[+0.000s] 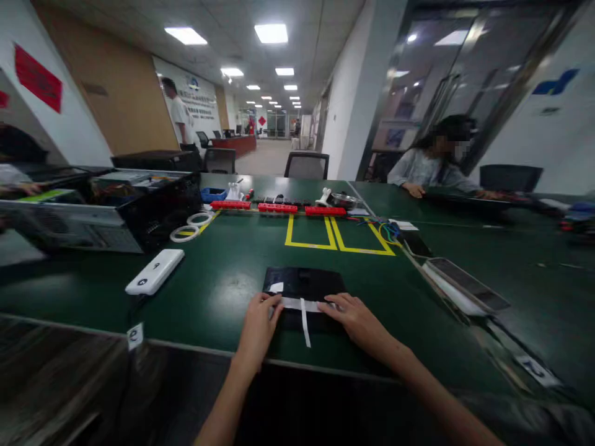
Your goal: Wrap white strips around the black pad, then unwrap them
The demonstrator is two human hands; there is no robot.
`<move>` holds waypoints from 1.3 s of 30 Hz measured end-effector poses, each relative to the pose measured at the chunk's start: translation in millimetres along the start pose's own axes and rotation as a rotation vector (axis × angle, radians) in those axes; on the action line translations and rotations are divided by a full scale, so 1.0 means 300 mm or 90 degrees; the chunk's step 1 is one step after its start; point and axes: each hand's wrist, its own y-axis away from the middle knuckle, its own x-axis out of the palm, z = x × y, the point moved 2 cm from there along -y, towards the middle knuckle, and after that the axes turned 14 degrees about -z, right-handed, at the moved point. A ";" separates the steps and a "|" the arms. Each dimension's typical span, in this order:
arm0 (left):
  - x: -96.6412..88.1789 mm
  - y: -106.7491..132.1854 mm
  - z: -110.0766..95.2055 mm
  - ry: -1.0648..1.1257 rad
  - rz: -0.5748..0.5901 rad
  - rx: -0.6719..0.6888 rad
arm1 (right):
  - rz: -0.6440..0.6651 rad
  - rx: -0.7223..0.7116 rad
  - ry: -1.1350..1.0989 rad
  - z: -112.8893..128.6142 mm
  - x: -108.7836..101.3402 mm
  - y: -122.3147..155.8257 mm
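Observation:
A flat black panel (304, 283) lies on the green table (223, 279) just in front of me. A white strip (297, 303) runs across its near edge, and a second narrow white strip (305, 325) hangs down from it toward me. My left hand (257, 328) rests on the left end of the strip with its fingers stretched flat. My right hand (356, 317) presses on the right end, fingers also extended. Neither hand grips anything.
A white power bank (155, 271) lies to the left, beyond it white tape rings (191, 225) and an open computer case (116, 207). Red holders (277, 208) line the far edge behind yellow floor-tape boxes (337, 238). A tablet (467, 285) lies right. A seated person (432, 164) works at the far right.

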 end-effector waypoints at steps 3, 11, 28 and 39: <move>0.008 0.008 0.001 -0.011 -0.016 0.009 | -0.007 -0.008 0.008 0.008 -0.005 -0.013; -0.026 0.022 -0.053 -0.199 0.034 0.071 | 0.068 -0.008 0.010 0.029 -0.045 -0.027; -0.074 0.039 -0.095 -0.338 0.118 0.202 | 0.188 0.018 -0.234 0.165 0.030 -0.060; -0.091 0.025 -0.021 -0.193 0.113 0.172 | 0.194 0.098 -0.421 0.123 -0.038 -0.073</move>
